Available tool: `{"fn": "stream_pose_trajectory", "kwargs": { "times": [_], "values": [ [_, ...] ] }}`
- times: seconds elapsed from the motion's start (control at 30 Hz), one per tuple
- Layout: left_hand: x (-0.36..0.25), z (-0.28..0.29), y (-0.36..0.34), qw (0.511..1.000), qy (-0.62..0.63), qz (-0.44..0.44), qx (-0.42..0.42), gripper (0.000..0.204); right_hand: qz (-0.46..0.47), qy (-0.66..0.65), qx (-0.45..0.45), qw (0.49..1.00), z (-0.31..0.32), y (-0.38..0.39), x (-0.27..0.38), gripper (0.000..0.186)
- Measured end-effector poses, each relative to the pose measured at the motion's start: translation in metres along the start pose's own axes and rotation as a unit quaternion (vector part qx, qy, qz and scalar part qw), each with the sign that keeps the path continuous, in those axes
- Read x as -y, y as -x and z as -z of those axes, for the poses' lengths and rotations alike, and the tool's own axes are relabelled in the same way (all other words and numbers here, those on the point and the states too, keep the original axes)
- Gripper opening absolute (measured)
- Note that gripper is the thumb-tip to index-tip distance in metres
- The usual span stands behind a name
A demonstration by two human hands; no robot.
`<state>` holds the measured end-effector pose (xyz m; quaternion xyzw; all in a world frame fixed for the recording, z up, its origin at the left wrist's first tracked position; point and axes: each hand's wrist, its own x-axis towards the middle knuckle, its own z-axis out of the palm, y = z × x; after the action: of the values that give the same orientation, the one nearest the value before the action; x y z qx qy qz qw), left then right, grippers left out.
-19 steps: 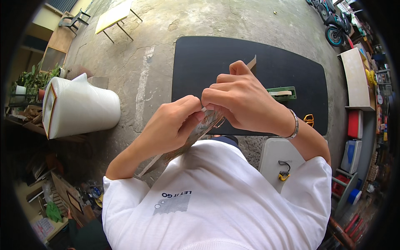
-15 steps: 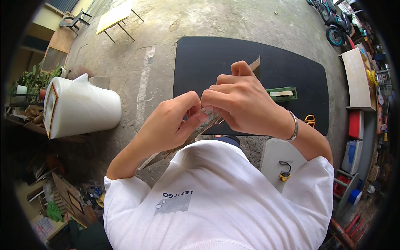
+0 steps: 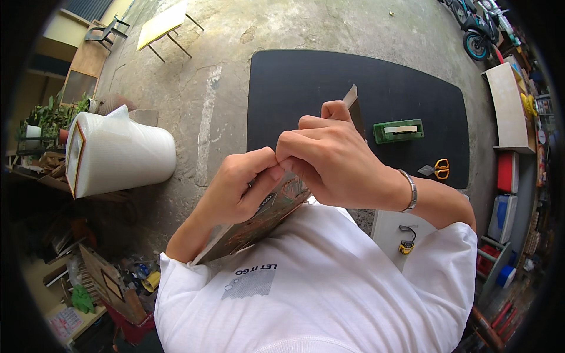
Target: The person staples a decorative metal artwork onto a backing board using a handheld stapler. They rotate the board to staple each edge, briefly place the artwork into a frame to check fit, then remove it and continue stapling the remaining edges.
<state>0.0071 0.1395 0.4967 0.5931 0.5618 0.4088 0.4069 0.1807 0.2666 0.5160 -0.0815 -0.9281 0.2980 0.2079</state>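
Observation:
My left hand and my right hand meet at the top edge of a thin flat panel with a patterned face, held slanting against my white shirt. Both have curled, pinching fingers on that edge; whatever small thing may be between the fingertips is hidden. The panel's far end rises beyond my right fingers over a black table. Right of my right hand, a green tape dispenser and orange-handled scissors lie on the table.
A pale surface holds a yellow tape measure. A large bubble-wrap roll stands left, near plants and cluttered boards. A yellow table and chair are at far left; motorcycles and shelving line the right.
My hands have shifted slightly down, with the right turned a little more leftward. More of the panel's printed face and the scissors now shows.

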Motion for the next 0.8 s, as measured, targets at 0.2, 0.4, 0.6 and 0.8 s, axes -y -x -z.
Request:
{"fn": "stream_pose_trajectory", "kwargs": {
  "times": [0.2, 0.4, 0.6, 0.8],
  "values": [
    [-0.006, 0.009, 0.004, 0.992, 0.085, 0.043, 0.076, 0.006, 0.064, -0.043, 0.065, 0.995, 0.009, -0.003, -0.005, 0.015],
    [-0.011, 0.031, -0.012, 0.981, 0.018, -0.048, 0.189, 0.007, 0.091, -0.076, 0.072, 0.990, 0.012, -0.009, -0.010, 0.019],
    [0.014, 0.009, -0.005, 0.985, 0.096, -0.106, 0.091, 0.007, 0.142, -0.060, 0.045, 0.987, 0.014, -0.008, -0.018, 0.019],
    [0.029, -0.012, -0.008, 0.974, 0.203, -0.101, 0.026, 0.023, 0.145, 0.127, -0.166, 0.967, 0.019, 0.005, -0.025, 0.016]
  ]
}}
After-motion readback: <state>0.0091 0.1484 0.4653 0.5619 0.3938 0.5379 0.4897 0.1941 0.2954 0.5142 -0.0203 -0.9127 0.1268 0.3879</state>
